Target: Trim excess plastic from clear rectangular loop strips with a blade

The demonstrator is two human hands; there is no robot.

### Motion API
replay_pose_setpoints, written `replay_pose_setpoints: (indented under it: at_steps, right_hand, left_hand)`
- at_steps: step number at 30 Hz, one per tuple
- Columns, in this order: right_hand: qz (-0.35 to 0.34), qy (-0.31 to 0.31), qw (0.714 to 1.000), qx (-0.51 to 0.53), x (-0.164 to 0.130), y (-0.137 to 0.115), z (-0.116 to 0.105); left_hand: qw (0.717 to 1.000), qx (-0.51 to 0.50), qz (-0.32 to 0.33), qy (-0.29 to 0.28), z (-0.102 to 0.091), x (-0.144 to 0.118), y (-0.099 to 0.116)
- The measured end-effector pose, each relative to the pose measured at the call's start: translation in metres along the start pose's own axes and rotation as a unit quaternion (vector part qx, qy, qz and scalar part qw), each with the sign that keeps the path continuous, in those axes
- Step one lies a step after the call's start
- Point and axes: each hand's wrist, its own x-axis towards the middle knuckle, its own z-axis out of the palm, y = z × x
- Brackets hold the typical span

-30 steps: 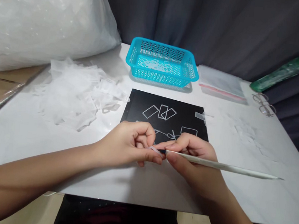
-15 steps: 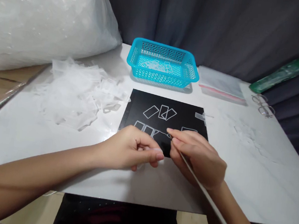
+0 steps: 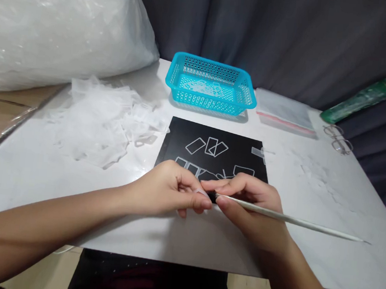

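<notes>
My left hand (image 3: 171, 188) is closed, pinching a small translucent plastic piece (image 3: 202, 192) between thumb and fingers at the near edge of a black sheet. My right hand (image 3: 251, 210) grips a slim pale rod (image 3: 289, 216), which points out to the right and ends in a fine thin tip. The fingertips of both hands are close together. Beyond them, the black sheet (image 3: 176, 138) carries several thin white rectangular frames (image 3: 195, 146) and some clear pieces, partly covered by my hands.
A heap of translucent plastic pieces (image 3: 95, 120) lies at the left, before a big filled plastic bag (image 3: 60, 25). Behind the sheet stands a blue basket (image 3: 207, 103) with clear bits inside. Clear bags (image 3: 286, 113), glasses (image 3: 338, 139) and a green bottle (image 3: 366, 100) are at the right.
My right hand has turned and moved left, closer to my left hand. The rod has swung from pointing toward me to pointing right. The left hand has barely moved.
</notes>
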Motion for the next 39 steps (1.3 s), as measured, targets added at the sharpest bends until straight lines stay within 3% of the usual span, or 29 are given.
replay_pose_setpoints:
  at_steps: [16, 32, 36, 39]
  right_hand:
    - [-0.060, 0.007, 0.995, -0.081, -0.0006, 0.0039, 0.0016]
    - [-0.059, 0.002, 0.993, -0.101, -0.0005, 0.0041, 0.0026]
    - [-0.096, 0.005, 0.984, -0.152, 0.0004, 0.0043, 0.0040]
    - [-0.179, -0.006, 0.955, -0.236, 0.0040, 0.0097, 0.0037]
  left_hand:
    - [1.000, -0.005, -0.020, 0.012, -0.0005, 0.0018, -0.0014]
    - [0.999, 0.005, -0.029, 0.016, -0.0006, 0.0037, -0.0012]
    - [0.998, 0.038, -0.039, 0.022, -0.0022, 0.0060, -0.0012]
    - [0.998, 0.054, -0.033, 0.021, -0.0038, 0.0079, -0.0026]
